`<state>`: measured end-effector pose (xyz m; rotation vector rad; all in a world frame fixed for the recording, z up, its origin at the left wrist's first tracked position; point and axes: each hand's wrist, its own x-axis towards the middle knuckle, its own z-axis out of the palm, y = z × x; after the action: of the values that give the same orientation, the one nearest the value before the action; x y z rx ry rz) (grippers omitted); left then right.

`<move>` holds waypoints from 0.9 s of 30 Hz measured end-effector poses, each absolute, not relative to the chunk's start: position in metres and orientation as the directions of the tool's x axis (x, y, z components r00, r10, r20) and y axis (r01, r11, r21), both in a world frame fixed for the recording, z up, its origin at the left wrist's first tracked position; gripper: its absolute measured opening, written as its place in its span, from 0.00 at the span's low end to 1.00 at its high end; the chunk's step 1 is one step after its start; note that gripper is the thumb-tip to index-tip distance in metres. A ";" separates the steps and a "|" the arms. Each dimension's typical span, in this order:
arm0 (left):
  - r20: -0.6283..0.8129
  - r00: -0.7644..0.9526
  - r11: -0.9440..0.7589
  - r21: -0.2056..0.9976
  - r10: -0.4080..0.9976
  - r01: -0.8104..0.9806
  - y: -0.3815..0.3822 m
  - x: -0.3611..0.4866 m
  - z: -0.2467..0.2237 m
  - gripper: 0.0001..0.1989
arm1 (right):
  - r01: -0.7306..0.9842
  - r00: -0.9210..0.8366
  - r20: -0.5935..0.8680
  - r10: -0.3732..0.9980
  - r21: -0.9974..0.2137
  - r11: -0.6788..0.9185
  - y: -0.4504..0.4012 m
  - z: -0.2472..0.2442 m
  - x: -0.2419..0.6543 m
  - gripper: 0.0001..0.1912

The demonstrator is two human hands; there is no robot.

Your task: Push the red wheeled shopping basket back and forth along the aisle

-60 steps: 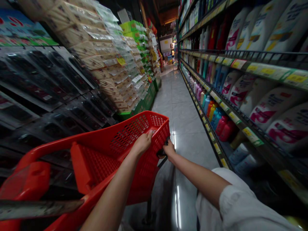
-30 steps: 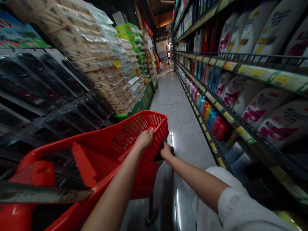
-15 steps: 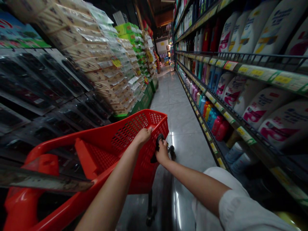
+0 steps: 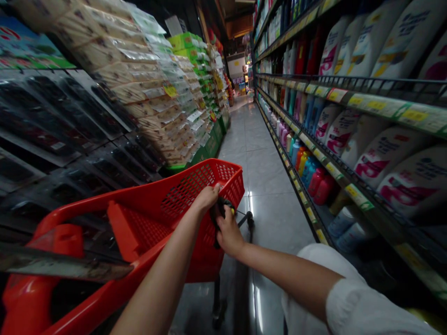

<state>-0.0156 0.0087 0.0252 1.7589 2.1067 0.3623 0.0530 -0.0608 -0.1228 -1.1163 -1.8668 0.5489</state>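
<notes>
Beside me stands a red plastic shopping cart with perforated basket walls. My left hand is closed over the near side rim of its basket, towards the far end. My right hand is closed on a dark, soft-looking black item, perhaps cloth, with a small yellow spot. It is held against the outside of the basket, just below my left hand. The fingers hide part of the black item, so its exact kind does not show.
Shelves of shampoo bottles line the right side. On the left are stacked tissue packs and hanging packaged goods. A worn pole crosses the cart's handle end. A tiled aisle floor runs ahead between the rows.
My right hand has moved left and slightly down with the black item, closer to my left hand. My left hand stays on the cart's rim, and the cart looks nearly unmoved.
</notes>
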 end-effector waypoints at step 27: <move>-0.209 -0.059 0.106 0.220 0.976 0.970 -0.009 -0.027 0.041 0.16 | 0.350 0.046 0.369 0.928 -0.876 0.331 -0.010 -0.118 0.082 0.41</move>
<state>-0.0274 -0.0094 0.0409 1.9178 2.0867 0.0299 0.0817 -0.0098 -0.1185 -1.2148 -1.5156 0.6717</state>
